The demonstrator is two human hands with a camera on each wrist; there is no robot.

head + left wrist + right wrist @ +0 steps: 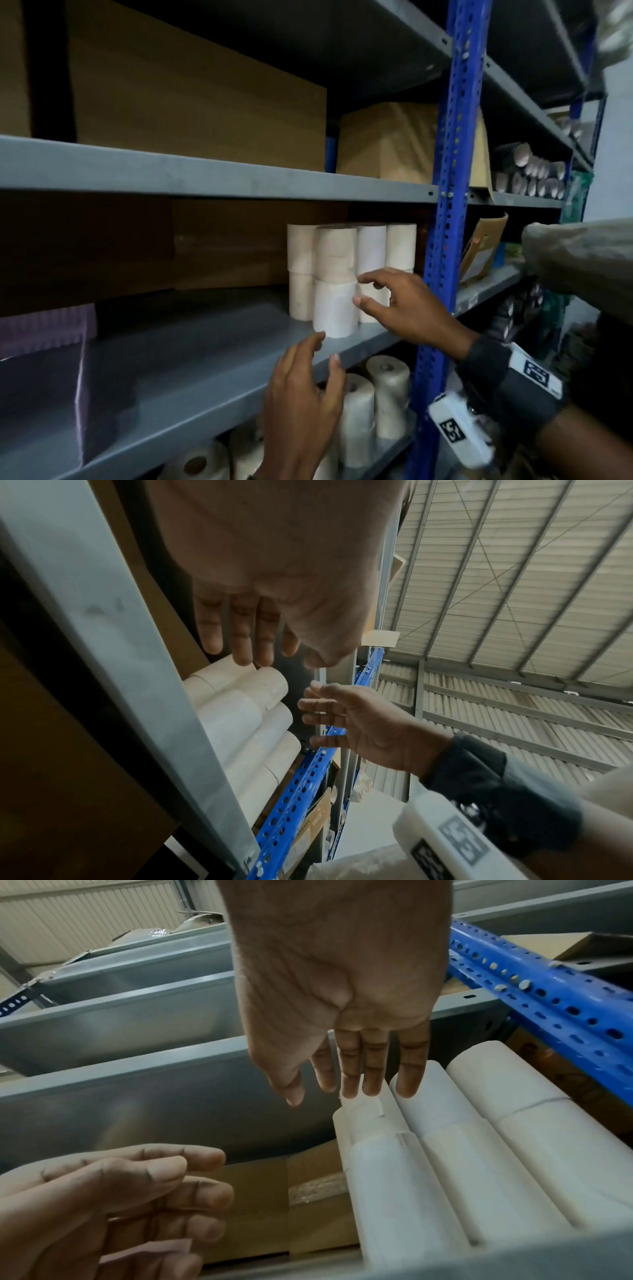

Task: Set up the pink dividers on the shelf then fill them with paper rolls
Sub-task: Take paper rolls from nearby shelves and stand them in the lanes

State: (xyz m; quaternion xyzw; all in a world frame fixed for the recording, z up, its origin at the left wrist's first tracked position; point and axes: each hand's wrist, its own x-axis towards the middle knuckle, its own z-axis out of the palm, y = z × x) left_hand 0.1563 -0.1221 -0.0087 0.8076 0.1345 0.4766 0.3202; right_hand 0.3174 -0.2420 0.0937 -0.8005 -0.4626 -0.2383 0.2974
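Grey steel shelf [191, 373], lit dimly, carrying a cluster of paper rolls [335, 277] stacked two high at its right end, just beside the blue perforated upright [445, 212]. Right hand [407, 308] reaching in at the front of that stack, fingers spread and only loosely bent, index tip and thumb tip at the face of the near rolls but closed round nothing; contact hard to judge from the head view, fingertips seeming to brush a roll's end in the right wrist view. Left hand [301, 404] raised below the shelf lip, fingers relaxed and slightly curled, holding nothing, apart from the rolls. Pink divider [48, 329], blurred and translucent, standing far to the left on the same shelf, well away from both hands and from the rolls. Brown cardboard boxes [191, 99] filling the shelf above. More paper rolls [387, 397], wrapped, upright on the shelf beneath. Black strap and white tagged camera block [459, 431] on the right wrist.
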